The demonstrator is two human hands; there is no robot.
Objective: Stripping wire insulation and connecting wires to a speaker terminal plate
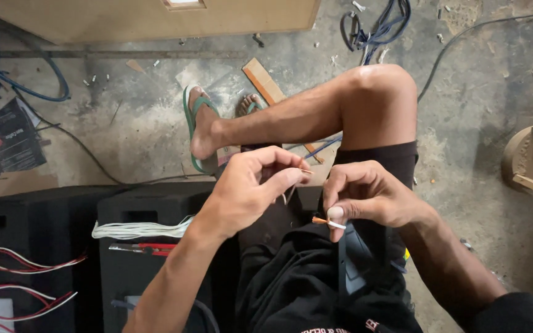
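My left hand (255, 183) is raised over my lap, its thumb and fingers pinched on the thin bare strands of a wire (303, 171). My right hand (365, 197) sits just to the right, fingers curled, pinching a short white wire with an orange copper tip (328, 221) between thumb and forefinger. The two hands are a few centimetres apart above my black shorts (316, 277). My crossed leg with a green sandal (195, 132) lies beyond them.
A black speaker box (149, 246) at my left carries a bundle of white wires (137, 229) and a red-handled tool (146, 248). Red and white wires (20, 262) cross another black box. Blue cables (377, 28), wood scraps and a wooden panel (155, 18) lie on the concrete floor.
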